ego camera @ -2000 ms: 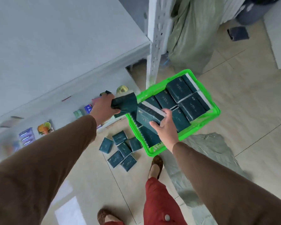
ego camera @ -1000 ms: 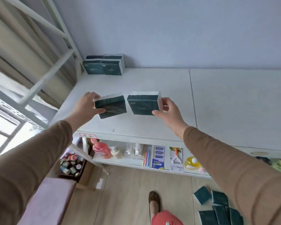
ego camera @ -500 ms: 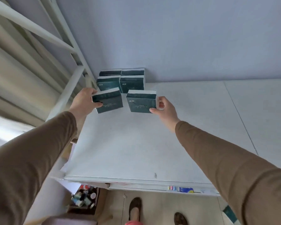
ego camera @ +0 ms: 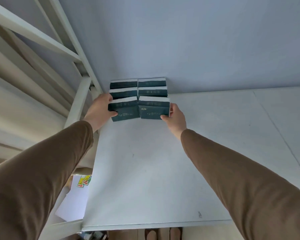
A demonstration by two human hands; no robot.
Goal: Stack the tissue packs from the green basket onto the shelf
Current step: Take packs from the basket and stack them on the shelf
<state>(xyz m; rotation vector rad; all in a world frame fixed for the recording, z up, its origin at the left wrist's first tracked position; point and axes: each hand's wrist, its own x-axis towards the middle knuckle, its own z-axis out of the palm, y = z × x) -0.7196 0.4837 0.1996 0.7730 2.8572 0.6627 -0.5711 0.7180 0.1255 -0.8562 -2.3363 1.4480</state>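
**Two dark green packs held at the back corner of the shelf**

The left hand (ego camera: 100, 111) grips one tissue pack (ego camera: 124, 109), fingers curled over its top edge and thumb on its front face. The right hand (ego camera: 175, 116) grips a second tissue pack (ego camera: 154, 108) from its outer side, thumb on the lower front corner and fingers wrapped behind. Both packs are blocky, dark green wrappers with a white top face and faint pale lettering on the front; they sit side by side, touching, the left one tilted slightly. Whether they rest on the white shelf (ego camera: 145, 170) or hang just above it cannot be told. Directly behind them, against the wall (ego camera: 180, 40), stand four stacked packs (ego camera: 138, 88) of the same kind, two across and two high. The white frame post (ego camera: 79, 99) rises just left of that stack. Brown sleeves (ego camera: 241, 179) cover both arms.
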